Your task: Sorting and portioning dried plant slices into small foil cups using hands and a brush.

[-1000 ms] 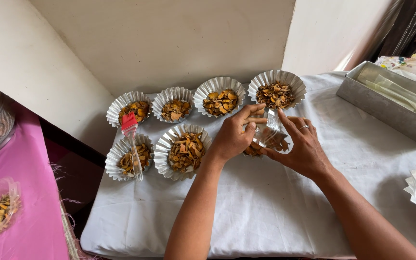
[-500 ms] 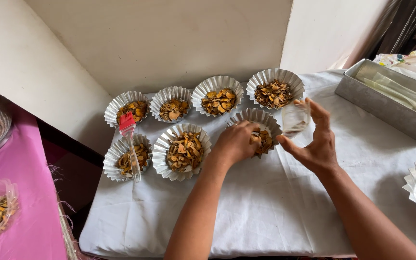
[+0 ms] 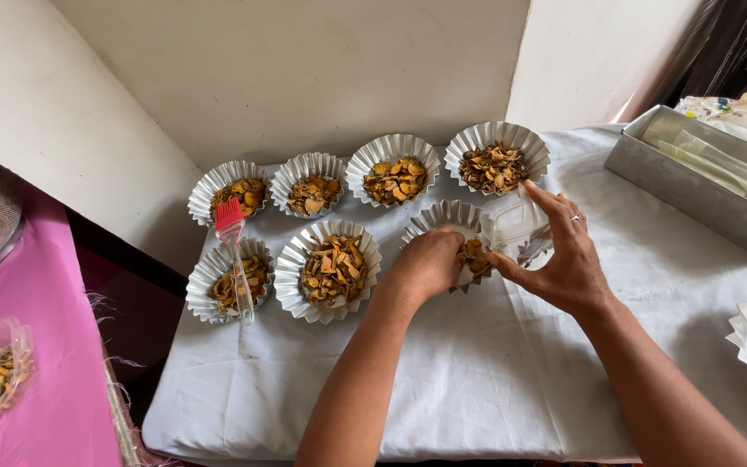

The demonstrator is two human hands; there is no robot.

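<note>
Head view: the left hand [image 3: 425,266] is curled down into a fluted foil cup [image 3: 448,216] near the middle of the table [image 3: 494,380], its fingers clenched on or among the dried orange-brown chips [image 3: 475,256] inside; how firmly they pinch cannot be told, since the knuckles hide the tips. The right hand [image 3: 568,259] sits just right of that cup, fingers spread and half released, thumb and forefinger touching a clear plastic container [image 3: 516,227] that rests against the cup's right rim.

Six more filled foil cups stand to the left and far side: four in the far row, with the rightmost [image 3: 496,157] close beyond the right hand, and two in the near row, one of them [image 3: 328,270] just left of the left wrist. A red-bristled silicone brush [image 3: 233,251] lies across the leftmost near cup [image 3: 226,281].

Risks, as I judge them: the foil is thin, so pressing down could crush the cup's pleats or tip it and scatter chips on the white cloth. The light plastic container, held only by fingertips, could slip and spill. The left forearm passes close to the filled near cup and could nudge it. The brush, balanced on a rim, could roll off if the cloth is tugged.
</note>
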